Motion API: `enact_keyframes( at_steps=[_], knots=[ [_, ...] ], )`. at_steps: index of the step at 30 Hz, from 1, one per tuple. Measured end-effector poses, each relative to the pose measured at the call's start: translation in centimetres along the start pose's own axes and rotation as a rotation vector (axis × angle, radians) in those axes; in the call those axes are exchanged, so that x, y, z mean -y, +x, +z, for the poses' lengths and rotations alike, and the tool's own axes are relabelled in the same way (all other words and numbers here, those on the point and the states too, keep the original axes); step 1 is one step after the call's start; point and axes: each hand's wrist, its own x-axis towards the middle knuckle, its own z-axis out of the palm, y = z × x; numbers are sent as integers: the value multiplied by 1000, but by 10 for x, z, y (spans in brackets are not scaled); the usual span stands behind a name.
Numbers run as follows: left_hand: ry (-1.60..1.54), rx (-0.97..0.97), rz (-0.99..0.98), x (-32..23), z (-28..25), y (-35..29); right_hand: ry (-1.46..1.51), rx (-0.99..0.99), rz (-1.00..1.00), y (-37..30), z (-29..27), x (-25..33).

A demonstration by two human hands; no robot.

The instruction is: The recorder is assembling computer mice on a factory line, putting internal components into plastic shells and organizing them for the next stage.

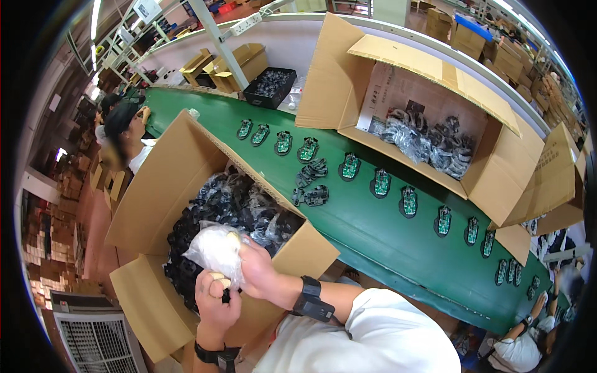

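Note:
Both my hands are over an open cardboard box (146,186) full of black plastic parts. My left hand (214,298) is closed around a small black part, with tape on the fingertips. My right hand (256,268) grips a crumpled clear plastic bag (214,248) just above the box. A row of black housings with green circuit boards (381,183) lies along the green conveyor belt (373,242) in front of me. A small loose pile of black parts (311,181) sits on the belt near the box.
A second open cardboard box (485,99) holding bagged black parts stands across the belt. A black tray (269,87) of parts and more cartons sit at the far end. One person works at the left (121,133), another at the lower right (522,342). A fan grille (93,339) is at the lower left.

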Motion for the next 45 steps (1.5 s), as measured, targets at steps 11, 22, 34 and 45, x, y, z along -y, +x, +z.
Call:
enact_keyframes(
  at_steps=[11, 22, 34, 45],
  knots=[
    [-423, -242, -528, -106, 46, -28, -658, 488, -126, -76, -67, 43],
    [-358, -218, -345, -147, 25, -96, -1200, 488, -228, -107, -84, 17],
    [-1395, -832, -1028, -94, 29, -212, -1839, 1051, 94, -79, -49, -86],
    [-1858, -1605, -1163, 5, 30, -331, -1045, 135, 1007, -36, -52, -249]
  ],
)
